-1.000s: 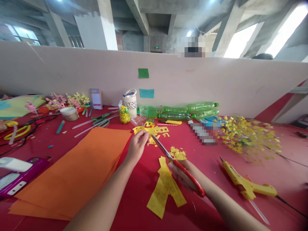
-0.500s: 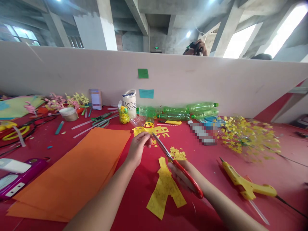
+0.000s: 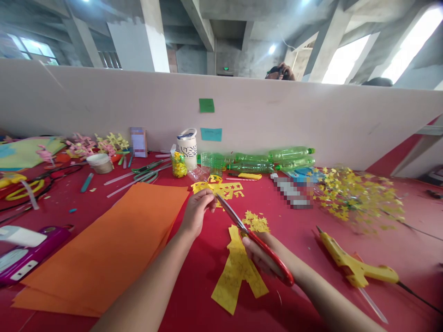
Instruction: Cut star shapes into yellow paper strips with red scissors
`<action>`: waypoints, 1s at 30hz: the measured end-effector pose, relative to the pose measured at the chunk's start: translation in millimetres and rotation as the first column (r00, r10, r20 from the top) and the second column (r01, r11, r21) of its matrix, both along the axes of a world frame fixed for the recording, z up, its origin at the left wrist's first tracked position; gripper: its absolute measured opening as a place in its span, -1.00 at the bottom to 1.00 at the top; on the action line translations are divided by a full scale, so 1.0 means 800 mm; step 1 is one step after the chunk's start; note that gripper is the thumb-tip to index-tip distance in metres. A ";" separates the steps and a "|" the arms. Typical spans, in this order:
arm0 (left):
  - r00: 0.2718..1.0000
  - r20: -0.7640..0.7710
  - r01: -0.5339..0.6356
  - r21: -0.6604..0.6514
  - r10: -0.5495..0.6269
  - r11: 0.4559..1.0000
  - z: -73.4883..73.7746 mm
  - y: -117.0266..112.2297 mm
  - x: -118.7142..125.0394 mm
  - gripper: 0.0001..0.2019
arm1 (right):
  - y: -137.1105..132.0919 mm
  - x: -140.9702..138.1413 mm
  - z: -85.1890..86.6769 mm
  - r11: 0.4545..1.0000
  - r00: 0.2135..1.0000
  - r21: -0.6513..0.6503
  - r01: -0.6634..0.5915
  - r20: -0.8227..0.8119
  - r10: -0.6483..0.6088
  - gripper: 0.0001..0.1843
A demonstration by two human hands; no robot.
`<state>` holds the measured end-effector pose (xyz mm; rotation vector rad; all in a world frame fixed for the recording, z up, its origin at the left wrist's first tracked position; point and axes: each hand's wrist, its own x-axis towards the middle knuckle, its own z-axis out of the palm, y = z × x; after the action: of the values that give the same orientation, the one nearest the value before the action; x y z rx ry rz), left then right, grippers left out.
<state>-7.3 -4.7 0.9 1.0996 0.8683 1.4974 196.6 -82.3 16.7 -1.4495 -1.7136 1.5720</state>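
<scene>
My left hand (image 3: 196,210) is pinched shut on a small piece of yellow paper (image 3: 217,201) held above the red table (image 3: 194,295). My right hand (image 3: 265,256) grips red-handled scissors (image 3: 258,242), whose blades point up-left and meet the paper at my left fingertips. Below the scissors lie yellow paper strips (image 3: 237,272) and a small heap of cut yellow stars (image 3: 256,222). More punched yellow paper (image 3: 221,187) lies just beyond my left hand.
A stack of orange sheets (image 3: 104,244) covers the left front. A yellow glue gun (image 3: 353,263) lies to the right, yellow flower sprigs (image 3: 356,196) behind it. Green plastic bottles (image 3: 263,160), a white cup (image 3: 187,146) and craft clutter line the partition wall (image 3: 104,101). A purple device (image 3: 24,253) sits far left.
Almost nothing has moved; my left hand and the scissor blades shifted slightly around the small yellow piece. A person's hand behind the partition has lowered.
</scene>
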 end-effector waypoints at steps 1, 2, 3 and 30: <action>1.000 0.004 0.004 0.004 -0.004 1.000 0.000 0.000 0.000 -0.85 | 0.000 0.001 -0.001 1.000 1.000 -0.012 -0.008 -0.015 0.008 -0.40; 1.000 0.010 0.009 0.007 -0.009 1.000 -0.001 0.000 -0.001 -0.85 | 0.000 0.001 -0.001 1.000 0.999 -0.022 -0.018 -0.031 0.017 -0.40; 1.000 0.016 0.016 0.010 -0.016 1.000 -0.001 0.000 -0.001 -0.85 | 0.000 0.002 -0.001 0.999 0.999 -0.032 -0.027 -0.044 0.025 -0.40; 0.999 -0.021 0.047 -0.003 -0.047 0.999 0.000 0.002 -0.005 -0.84 | 0.002 0.000 0.005 1.000 1.000 -0.027 -0.006 -0.028 0.005 -0.39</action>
<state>-11.6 -2.9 0.7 1.1282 0.8531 1.4476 196.9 -80.7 20.4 -1.4303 -1.6882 1.6166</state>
